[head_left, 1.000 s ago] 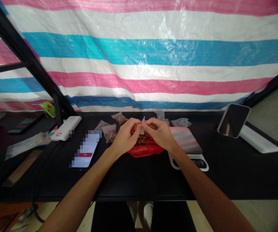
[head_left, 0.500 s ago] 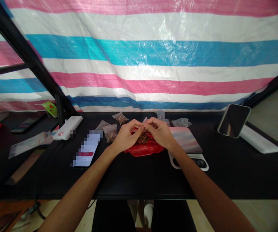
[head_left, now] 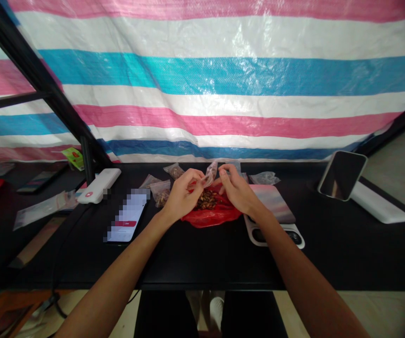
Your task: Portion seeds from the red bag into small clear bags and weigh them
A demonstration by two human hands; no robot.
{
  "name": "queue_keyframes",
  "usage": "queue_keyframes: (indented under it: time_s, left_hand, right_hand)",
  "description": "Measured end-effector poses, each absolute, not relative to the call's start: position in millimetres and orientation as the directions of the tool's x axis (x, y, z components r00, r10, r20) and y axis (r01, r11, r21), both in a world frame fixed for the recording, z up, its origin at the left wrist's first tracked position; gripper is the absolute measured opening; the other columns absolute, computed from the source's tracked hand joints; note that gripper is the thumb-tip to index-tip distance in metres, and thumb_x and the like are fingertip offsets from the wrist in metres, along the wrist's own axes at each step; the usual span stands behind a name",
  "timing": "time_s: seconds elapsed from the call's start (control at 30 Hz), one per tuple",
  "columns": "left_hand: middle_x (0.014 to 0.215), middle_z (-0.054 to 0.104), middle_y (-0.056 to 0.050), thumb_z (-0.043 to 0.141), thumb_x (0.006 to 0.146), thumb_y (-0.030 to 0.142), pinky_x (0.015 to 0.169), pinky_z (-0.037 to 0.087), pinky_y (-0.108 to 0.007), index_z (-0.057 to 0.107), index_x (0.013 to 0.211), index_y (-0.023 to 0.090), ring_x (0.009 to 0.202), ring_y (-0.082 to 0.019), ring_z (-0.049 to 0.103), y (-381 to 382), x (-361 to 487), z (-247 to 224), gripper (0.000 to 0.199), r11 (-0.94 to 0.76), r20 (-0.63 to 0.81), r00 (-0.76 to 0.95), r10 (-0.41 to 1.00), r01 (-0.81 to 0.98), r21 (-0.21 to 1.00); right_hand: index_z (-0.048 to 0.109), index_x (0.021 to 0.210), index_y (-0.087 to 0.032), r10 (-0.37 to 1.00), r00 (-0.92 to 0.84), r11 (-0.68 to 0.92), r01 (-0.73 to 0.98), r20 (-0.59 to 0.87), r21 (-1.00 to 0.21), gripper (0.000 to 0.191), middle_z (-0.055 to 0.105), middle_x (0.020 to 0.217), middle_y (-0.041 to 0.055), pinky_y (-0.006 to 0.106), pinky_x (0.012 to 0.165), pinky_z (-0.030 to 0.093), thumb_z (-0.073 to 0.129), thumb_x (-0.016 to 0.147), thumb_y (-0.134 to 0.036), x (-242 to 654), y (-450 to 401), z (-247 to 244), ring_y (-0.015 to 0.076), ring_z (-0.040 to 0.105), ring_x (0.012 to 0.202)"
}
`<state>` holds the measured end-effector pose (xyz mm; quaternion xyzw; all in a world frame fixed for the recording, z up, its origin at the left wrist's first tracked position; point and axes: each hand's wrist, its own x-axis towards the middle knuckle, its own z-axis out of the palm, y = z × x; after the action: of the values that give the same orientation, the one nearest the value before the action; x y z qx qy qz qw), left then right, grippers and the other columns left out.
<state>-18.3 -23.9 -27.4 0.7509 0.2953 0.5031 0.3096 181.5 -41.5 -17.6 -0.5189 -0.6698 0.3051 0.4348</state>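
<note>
From my end: left forearm [head_left: 118, 267] slants up from lower left, right forearm [head_left: 304, 263] from lower right. Left hand [head_left: 184, 193] near centre, thumb and fingertips pinched. Right hand [head_left: 239, 191] just apart, fingers loosely curled.

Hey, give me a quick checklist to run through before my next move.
1. Left hand holds the small clear bag: ok, between its fingers.
2. Right hand off that bag: cannot tell; its fingers are very near.
3. Clear bag's mouth open: cannot tell.
4. Brown pieces within the red bag: ok.
5. Lit phone clear of both hands: ok.
</note>
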Motion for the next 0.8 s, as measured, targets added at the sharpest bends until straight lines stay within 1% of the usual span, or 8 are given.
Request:
queue_keyframes:
  time_s: [0.13,0.23,0.3,0.37,0.47,0.6,0.7,0.8]
  left_hand:
    - [0.107,0.062,-0.006,0.055,0.086,0.004,0.094,0.053,-0.036,0.052,0.085,0.021,0.104,-0.019,0.063,-31.2,-21.3,-20.5,0.017,-0.765,0.613,0.486,0.622,0.21,0.609]
    - [0.121,0.057,-0.01,0.056,0.082,0.004,0.098,0.054,-0.038,0.051,0.095,0.022,0.114,-0.022,0.061,-35.7,-22.9,-18.6,0.022,-0.707,0.531,0.535,0.657,0.194,0.68]
    - [0.129,0.056,-0.011,0.056,0.088,0.009,0.103,0.053,-0.042,0.05,0.107,0.023,0.119,-0.023,0.061,-36.6,-23.1,-19.9,0.024,-0.643,0.456,0.562,0.69,0.187,0.743]
    - [0.13,0.059,-0.011,0.058,0.094,0.02,0.108,0.05,-0.045,0.046,0.118,0.024,0.121,-0.023,0.062,-36.1,-22.0,-22.6,0.027,-0.587,0.399,0.559,0.727,0.203,0.784]
    - [0.124,0.067,-0.009,0.069,0.093,0.032,0.106,0.052,-0.044,0.038,0.126,0.026,0.118,-0.024,0.066,-34.7,-18.2,-27.4,0.045,-0.518,0.348,0.524,0.777,0.221,0.826]
    - [0.117,0.072,-0.006,0.073,0.09,0.032,0.101,0.055,-0.042,0.038,0.126,0.027,0.113,-0.023,0.07,-33.7,-12.8,-32.9,0.051,-0.495,0.345,0.504,0.792,0.2,0.845]
    - [0.125,0.071,-0.009,0.076,0.087,0.031,0.104,0.054,-0.042,0.038,0.131,0.026,0.118,-0.023,0.069,-32.9,-10.8,-36.2,0.057,-0.499,0.367,0.479,0.797,0.182,0.848]
    - [0.134,0.067,-0.011,0.077,0.086,0.03,0.11,0.052,-0.046,0.035,0.141,0.027,0.124,-0.024,0.067,-31.3,-9.9,-39.3,0.069,-0.492,0.376,0.465,0.801,0.154,0.857]
  right_hand:
    - [0.047,0.128,-0.026,0.952,-0.084,0.307,0.228,0.295,-0.924,0.043,0.069,0.083,-0.0004,0.035,0.07,0.054,0.054,0.099,-0.058,180.5,-35.9,-20.2,0.0202,0.068,0.073]
    - [0.049,0.127,-0.026,0.94,-0.06,0.342,0.194,0.337,-0.919,0.046,0.069,0.091,0.0014,0.035,0.072,0.056,0.064,0.094,-0.053,178.7,-35.1,-19.2,0.0199,0.069,0.079]
    - [0.053,0.127,-0.026,0.929,-0.049,0.366,0.244,0.366,-0.898,0.043,0.069,0.097,0.0033,0.036,0.076,0.057,0.066,0.093,-0.048,178.9,-35.8,-18.1,0.0202,0.07,0.083]
    - [0.056,0.126,-0.026,0.916,-0.056,0.396,0.295,0.398,-0.87,0.039,0.069,0.102,0.0048,0.037,0.08,0.058,0.067,0.093,-0.043,179.9,-37.1,-16.7,0.0209,0.07,0.088]
    - [0.057,0.129,-0.026,0.895,-0.096,0.442,0.336,0.436,-0.832,0.039,0.068,0.107,0.0053,0.038,0.083,0.058,0.068,0.092,-0.034,181.2,-39.9,-13.2,0.0215,0.07,0.093]
    - [0.055,0.133,-0.027,0.869,-0.148,0.492,0.363,0.472,-0.791,0.047,0.068,0.109,0.0042,0.039,0.089,0.056,0.069,0.089,-0.027,182.2,-44.6,-6.8,0.0218,0.069,0.099]
    - [0.053,0.135,-0.027,0.86,-0.167,0.508,0.352,0.482,-0.786,0.048,0.069,0.108,0.0033,0.04,0.094,0.054,0.069,0.089,-0.025,183.1,-47.4,-3.8,0.0221,0.068,0.103]
    - [0.053,0.135,-0.027,0.861,-0.171,0.508,0.295,0.479,-0.809,0.048,0.068,0.109,0.0038,0.038,0.092,0.056,0.069,0.09,-0.028,183.7,-48.6,-2.8,0.022,0.068,0.104]
